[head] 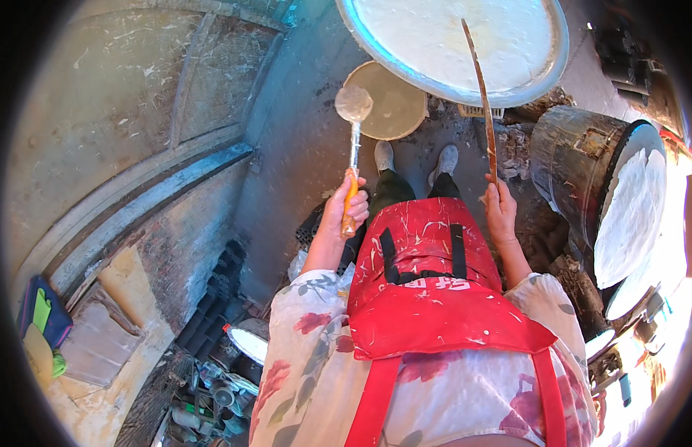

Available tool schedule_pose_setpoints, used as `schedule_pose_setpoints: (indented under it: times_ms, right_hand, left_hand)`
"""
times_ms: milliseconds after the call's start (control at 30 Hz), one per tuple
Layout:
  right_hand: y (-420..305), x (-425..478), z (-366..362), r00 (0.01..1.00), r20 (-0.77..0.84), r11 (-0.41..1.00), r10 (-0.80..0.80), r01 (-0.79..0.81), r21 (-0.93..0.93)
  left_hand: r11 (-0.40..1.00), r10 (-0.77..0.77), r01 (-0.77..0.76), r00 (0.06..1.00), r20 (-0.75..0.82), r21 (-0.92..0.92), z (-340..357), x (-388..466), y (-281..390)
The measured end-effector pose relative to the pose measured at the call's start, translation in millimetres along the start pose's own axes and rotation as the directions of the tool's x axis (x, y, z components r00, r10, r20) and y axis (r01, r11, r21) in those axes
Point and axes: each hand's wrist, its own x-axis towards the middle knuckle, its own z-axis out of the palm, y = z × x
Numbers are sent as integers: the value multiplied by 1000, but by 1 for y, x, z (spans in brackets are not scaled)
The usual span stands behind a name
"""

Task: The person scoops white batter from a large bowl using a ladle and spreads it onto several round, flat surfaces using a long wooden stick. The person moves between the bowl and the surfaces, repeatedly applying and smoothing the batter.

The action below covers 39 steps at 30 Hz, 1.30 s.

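Observation:
My left hand [346, 208] is closed around the orange handle of a metal ladle [354, 106], whose round bowl is coated with pale residue. That bowl overlaps the left edge of a round container of greyish liquid [399, 106] on the floor. In my right hand [499, 204] is a long, thin, slightly curved wooden stick [483, 92]. Its far end reaches over a large round basin [429, 75] filled with a creamy white substance; whether the tip touches the surface I cannot tell.
A stained metal drum [572, 151] with a white-coated face lies at the right. A large worn panel [111, 84] stands at the left, above a board [130, 313] bearing cloths. Dark stacked tubes [217, 296] and clutter lie lower left. Both shoes [445, 162] stand near the round container.

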Motion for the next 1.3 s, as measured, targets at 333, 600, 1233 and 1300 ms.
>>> schedule_pose_setpoints:
  times_ms: [333, 600, 1233, 1300]
  right_hand:
    - [16, 3, 18, 997, 53, 996, -50, 54, -71]
    - [15, 3, 27, 996, 78, 996, -37, 43, -76]
    - [16, 4, 31, 996, 85, 999, 8, -5, -34]
    - [17, 4, 31, 996, 83, 1000, 12, -11, -20]
  left_hand:
    - [991, -136, 129, 970, -199, -48, -37, 58, -8]
    - [981, -163, 145, 977, -136, -132, -50, 86, 2]
    - [988, -155, 149, 977, -144, -51, -49, 106, 14]
    - [989, -151, 148, 977, -151, -30, -49, 108, 14]
